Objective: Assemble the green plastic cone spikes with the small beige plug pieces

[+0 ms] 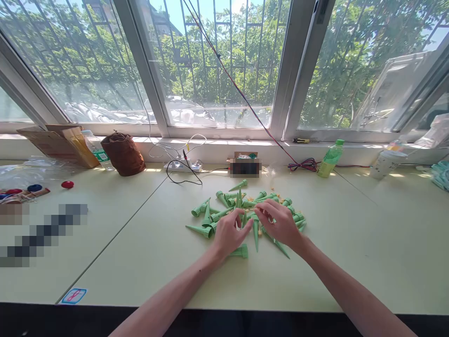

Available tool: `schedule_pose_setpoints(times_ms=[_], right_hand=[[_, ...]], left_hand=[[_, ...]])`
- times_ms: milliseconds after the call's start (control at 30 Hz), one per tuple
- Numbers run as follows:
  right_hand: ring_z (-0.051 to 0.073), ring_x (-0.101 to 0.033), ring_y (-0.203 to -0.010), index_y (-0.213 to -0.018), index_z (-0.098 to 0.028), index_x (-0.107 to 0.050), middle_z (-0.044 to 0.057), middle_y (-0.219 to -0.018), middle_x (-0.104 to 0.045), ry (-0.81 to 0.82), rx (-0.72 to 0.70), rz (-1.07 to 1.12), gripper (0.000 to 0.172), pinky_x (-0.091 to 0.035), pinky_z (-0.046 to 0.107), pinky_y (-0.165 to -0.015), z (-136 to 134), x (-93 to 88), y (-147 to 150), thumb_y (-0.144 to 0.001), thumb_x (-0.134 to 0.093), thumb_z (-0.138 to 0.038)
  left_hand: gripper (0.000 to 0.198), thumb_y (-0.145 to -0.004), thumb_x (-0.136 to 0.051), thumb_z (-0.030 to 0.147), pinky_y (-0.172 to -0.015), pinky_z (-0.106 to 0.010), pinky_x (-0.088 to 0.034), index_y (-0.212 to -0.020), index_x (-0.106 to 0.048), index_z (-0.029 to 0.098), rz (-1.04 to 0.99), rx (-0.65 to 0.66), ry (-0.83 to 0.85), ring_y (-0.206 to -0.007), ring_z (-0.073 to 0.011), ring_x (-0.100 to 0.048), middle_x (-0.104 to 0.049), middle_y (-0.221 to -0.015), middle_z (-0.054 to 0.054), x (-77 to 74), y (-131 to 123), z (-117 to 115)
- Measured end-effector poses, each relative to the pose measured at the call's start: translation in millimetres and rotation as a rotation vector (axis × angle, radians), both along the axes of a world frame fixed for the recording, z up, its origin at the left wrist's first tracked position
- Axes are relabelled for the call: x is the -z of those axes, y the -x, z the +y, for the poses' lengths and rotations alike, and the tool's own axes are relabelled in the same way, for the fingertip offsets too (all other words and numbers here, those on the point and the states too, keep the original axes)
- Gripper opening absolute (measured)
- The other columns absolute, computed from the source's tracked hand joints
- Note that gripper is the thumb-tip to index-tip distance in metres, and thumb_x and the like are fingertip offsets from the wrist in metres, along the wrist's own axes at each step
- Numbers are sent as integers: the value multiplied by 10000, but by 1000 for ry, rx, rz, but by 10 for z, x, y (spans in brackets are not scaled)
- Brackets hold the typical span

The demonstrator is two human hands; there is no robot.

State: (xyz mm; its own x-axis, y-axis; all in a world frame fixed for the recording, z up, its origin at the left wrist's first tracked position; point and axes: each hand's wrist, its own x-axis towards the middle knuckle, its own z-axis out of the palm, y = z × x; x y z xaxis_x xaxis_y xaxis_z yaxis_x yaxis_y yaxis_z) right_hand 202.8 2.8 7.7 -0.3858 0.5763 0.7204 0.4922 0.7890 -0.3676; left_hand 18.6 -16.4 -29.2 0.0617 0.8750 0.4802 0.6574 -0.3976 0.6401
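A loose heap of green plastic watering spikes [206, 217], hollow cones with a wide ribbed collar, lies on the table in front of me. My left hand [229, 231] is over the near left of the heap, thumb and fingers curled around a green spike [244, 218] that partly shows between them. Close by on the right, my right hand [278, 223] has its thumb and forefinger pinched together; whatever is between them is too small to make out. One spike [256, 234] points toward me below the hands. Another spike [240, 251] lies beside my left wrist.
Small yellowish pieces [260, 231] lie among the spikes. Behind stand a small box [244, 167], a power strip [182, 164] with cables and a green bottle [329, 159]. A brown bag [122, 153] and a cardboard box [59, 145] are at the back left, a cup [387, 164] at the right.
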Motion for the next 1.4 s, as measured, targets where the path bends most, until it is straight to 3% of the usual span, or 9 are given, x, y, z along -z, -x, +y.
schedule_pose_setpoints(times_ms=[200,467,667,967,1167,1400], right_hand=[[101,-515,-585,-949,-194,-612,35,-837,-643,-114,36,-205,221,-352,230,-543,218,-118,-17,-1017,-410,-252],[118,-570,-632,-1000,-196,-608,61,-909,-659,-82,27,-130,169,-416,238,-576,268,200,-126,-1005,-441,-223],[124,-556,-623,-1024,-207,-596,56,-930,-640,67,-9,-27,157,-455,249,-582,213,295,-88,-1009,-442,-239],[131,-571,-677,-1044,-200,-619,55,-946,-632,115,-28,-11,192,-457,244,-592,187,321,-20,-1013,-433,-233],[133,-552,-668,-1043,-207,-625,56,-937,-637,97,-24,25,175,-447,244,-574,219,322,-43,-1004,-454,-214],[131,-558,-668,-1037,-212,-616,54,-931,-632,67,-52,46,162,-446,241,-568,184,313,-23,-1004,-457,-200]], left_hand=[[323,-902,-562,421,-536,-244,-341,-680,-505,193,137,32,27,-511,-117,-433,-530,-587,29,12,10,22],[340,-901,-564,371,-514,-257,-301,-627,-457,203,181,71,62,-500,-129,-424,-503,-553,31,18,13,28],[325,-916,-539,352,-530,-255,-289,-646,-439,200,194,103,87,-513,-127,-409,-494,-565,30,15,20,45],[351,-946,-497,411,-533,-246,-283,-677,-458,189,85,112,99,-518,-113,-365,-455,-566,37,-18,22,49],[429,-980,-422,467,-502,-243,-236,-649,-388,196,-109,5,31,-485,-95,-267,-325,-522,61,-41,36,66],[480,-978,-392,546,-481,-241,-255,-716,-549,175,-293,-63,92,-468,-95,-312,-345,-511,52,-57,53,80]])
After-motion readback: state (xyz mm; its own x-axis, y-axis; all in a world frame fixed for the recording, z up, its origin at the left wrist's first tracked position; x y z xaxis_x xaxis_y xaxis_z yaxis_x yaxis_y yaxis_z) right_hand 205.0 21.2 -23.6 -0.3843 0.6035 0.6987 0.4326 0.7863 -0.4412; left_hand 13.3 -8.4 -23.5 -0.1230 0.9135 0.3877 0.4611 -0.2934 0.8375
